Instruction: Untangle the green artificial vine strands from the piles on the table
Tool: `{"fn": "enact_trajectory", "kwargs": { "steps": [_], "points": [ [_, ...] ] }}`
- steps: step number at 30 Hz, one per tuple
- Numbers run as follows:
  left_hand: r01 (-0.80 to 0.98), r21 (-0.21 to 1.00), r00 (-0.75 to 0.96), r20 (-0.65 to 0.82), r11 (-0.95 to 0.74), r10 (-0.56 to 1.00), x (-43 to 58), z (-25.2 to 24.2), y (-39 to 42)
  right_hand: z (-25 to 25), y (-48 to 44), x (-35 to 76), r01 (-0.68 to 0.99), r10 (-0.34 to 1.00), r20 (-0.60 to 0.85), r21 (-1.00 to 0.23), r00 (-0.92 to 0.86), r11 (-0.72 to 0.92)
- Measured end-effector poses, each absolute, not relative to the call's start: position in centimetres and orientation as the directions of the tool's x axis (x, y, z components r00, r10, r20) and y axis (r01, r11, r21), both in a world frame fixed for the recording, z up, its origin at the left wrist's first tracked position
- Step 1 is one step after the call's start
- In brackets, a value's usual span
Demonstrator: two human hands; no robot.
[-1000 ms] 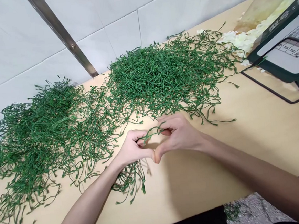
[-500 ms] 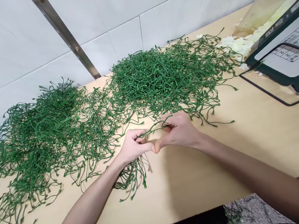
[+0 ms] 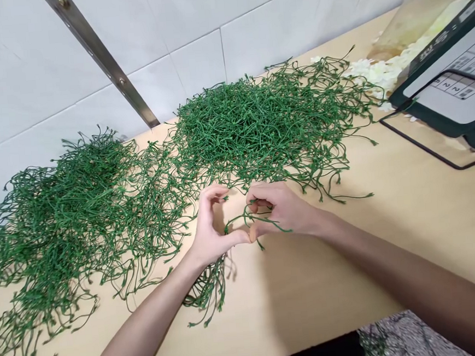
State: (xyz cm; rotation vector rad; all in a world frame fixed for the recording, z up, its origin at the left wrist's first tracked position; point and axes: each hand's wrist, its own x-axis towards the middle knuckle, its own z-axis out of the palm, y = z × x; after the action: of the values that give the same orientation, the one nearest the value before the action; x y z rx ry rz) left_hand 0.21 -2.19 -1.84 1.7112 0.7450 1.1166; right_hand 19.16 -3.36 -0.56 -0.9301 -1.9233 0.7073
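Note:
My right hand is closed with thumb and fingers around a thin, branched green plastic flower stem. The branches of this stem stick out on both sides of the fingers. Facing it, my left hand has its thumb stretched out against my right thumb and its index finger curved away above. A small bunch of green stems hangs out below the left hand, seemingly held by its lower fingers, which are hidden. Beyond both hands lies a large tangled heap of green stems.
A second stem pile spreads over the left of the wooden table. White petals and a dark green printed package with a black wire frame are at right. A metal strip runs down the tiled wall.
My left fingers have opened away from the branched stem, which now turns in my right fingers, its branches pointing further right and down. The thumbs still touch, and the hanging bunch has shifted slightly.

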Motion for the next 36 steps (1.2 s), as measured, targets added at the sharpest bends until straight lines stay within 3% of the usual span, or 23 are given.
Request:
{"fn": "enact_trajectory", "kwargs": {
  "steps": [2, 4, 6, 9, 13, 20, 27, 36],
  "points": [
    [-0.149, 0.969, 0.45, 0.246, -0.199, 0.859, 0.3, -1.7, -2.2, -0.5, -3.4, 19.2, 0.342, 0.797, 0.481, -0.727, -0.365, 0.596],
    [-0.177, 0.984, 0.542, 0.094, 0.005, 0.835, 0.3, -1.2, -2.1, -0.5, -3.4, 19.1, 0.35, 0.774, 0.501, -0.697, -0.387, 0.626],
    [-0.102, 0.989, 0.595, -0.026, 0.107, 0.803, 0.2, -0.6, -2.1, -0.6, -3.4, 19.0, 0.367, 0.763, 0.506, -0.675, -0.402, 0.64],
    [0.103, 0.992, 0.65, -0.127, 0.079, 0.749, 0.1, 0.1, -2.3, -0.8, -3.3, 19.2, 0.385, 0.761, 0.501, -0.661, -0.412, 0.644],
    [0.231, 0.968, 0.739, -0.106, -0.103, 0.665, 0.1, 0.3, -2.7, -0.9, -3.2, 19.7, 0.342, 0.746, 0.481, -0.68, -0.461, 0.649],
    [0.09, 0.979, 0.728, 0.062, -0.184, 0.683, 0.3, 0.3, -2.5, -0.4, -3.5, 19.6, 0.366, 0.763, 0.384, -0.706, -0.52, 0.606],
    [0.061, 0.968, 0.667, 0.143, -0.245, 0.731, 0.3, 0.1, -2.7, 0.2, -4.1, 18.5, 0.304, 0.805, 0.448, -0.762, -0.39, 0.571],
    [0.104, 0.969, 0.687, 0.091, -0.222, 0.721, 0.0, -0.1, -2.5, -0.1, -4.1, 18.4, 0.293, 0.763, 0.547, -0.709, -0.345, 0.641]
  ]
}}
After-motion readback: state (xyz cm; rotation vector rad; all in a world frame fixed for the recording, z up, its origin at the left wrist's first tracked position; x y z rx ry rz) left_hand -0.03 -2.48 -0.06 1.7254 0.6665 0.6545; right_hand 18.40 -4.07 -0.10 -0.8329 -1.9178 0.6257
